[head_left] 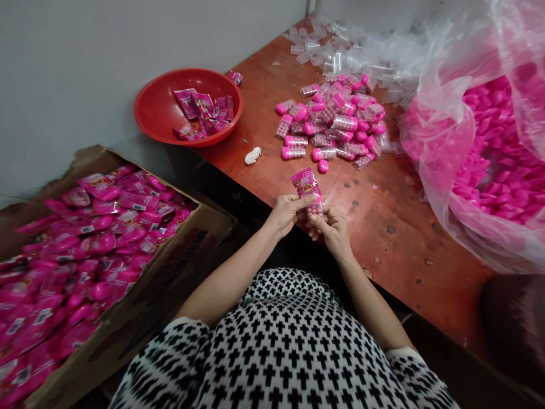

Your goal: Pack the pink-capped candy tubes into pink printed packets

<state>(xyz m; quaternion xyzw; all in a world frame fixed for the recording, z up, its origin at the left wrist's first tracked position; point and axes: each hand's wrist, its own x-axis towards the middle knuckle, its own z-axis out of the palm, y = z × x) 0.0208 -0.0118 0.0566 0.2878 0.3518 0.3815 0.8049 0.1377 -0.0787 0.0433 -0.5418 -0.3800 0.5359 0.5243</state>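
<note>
A pink printed sleeve is pinched in my left hand, thumb across its front, at the table's near edge. My right hand grips the lower end of a small clear candy tube with pink balls in it. The tube's upper part seems to be inside the sleeve; fingers cover its lower end. Just beyond lies a pile of filled, pink-capped tubes, with a loose pink cap in front.
A red bowl with several pink sleeves stands left on the wooden table. A cardboard box of packed candies sits lower left. Clear tubes lie at the back; a plastic bag of pink caps stands right. A white lump lies near the bowl.
</note>
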